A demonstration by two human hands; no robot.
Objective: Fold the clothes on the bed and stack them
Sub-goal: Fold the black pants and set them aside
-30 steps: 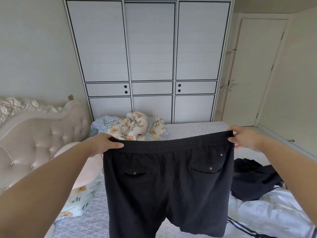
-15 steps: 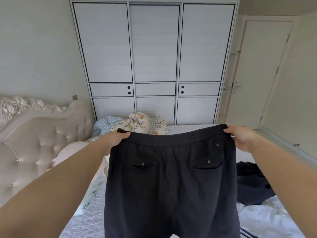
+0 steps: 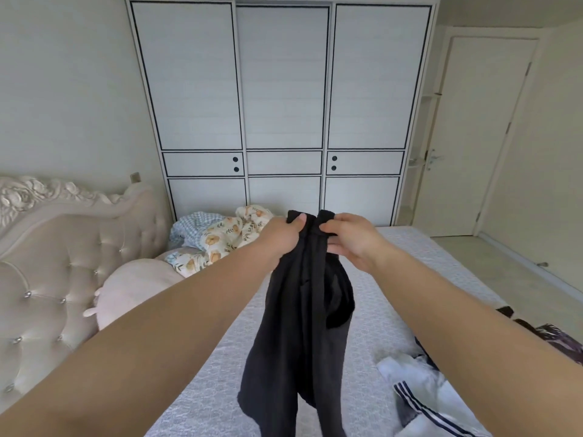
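My left hand (image 3: 280, 236) and right hand (image 3: 350, 239) each grip one end of the black shorts' (image 3: 299, 326) waistband, held together. The shorts hang doubled over the bed (image 3: 394, 310).

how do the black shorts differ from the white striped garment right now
The black shorts hang in the air, held at the waistband by the left hand and right hand; the white striped garment lies crumpled on the bed, untouched. The black shorts are plain dark and folded in half lengthwise; the white striped garment is pale with dark stripes, unfolded. Both are clothes.
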